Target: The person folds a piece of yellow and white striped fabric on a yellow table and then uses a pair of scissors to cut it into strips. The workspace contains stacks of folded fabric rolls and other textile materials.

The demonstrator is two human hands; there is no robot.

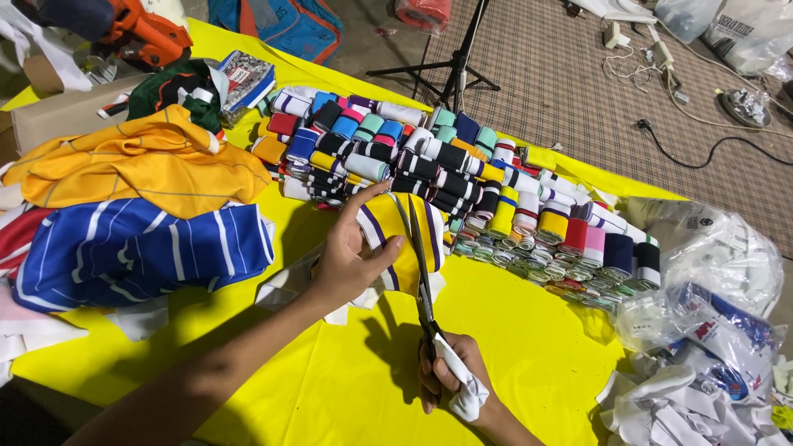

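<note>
My left hand (351,256) grips a folded yellow knit collar strip with purple and white stripes (405,235), held up over the yellow table cover (347,388). My right hand (450,376) holds a pair of scissors (420,264) by handles wrapped in white cloth. The blades stand apart and point away from me, lying across the striped strip beside my left thumb.
Rows of rolled striped collar strips (462,173) cover the far half of the table. Folded orange (140,161) and blue striped (140,252) garments lie left. Plastic bags and white fabric scraps (702,363) pile up at right. A tripod stand (454,66) and cables sit on the floor beyond.
</note>
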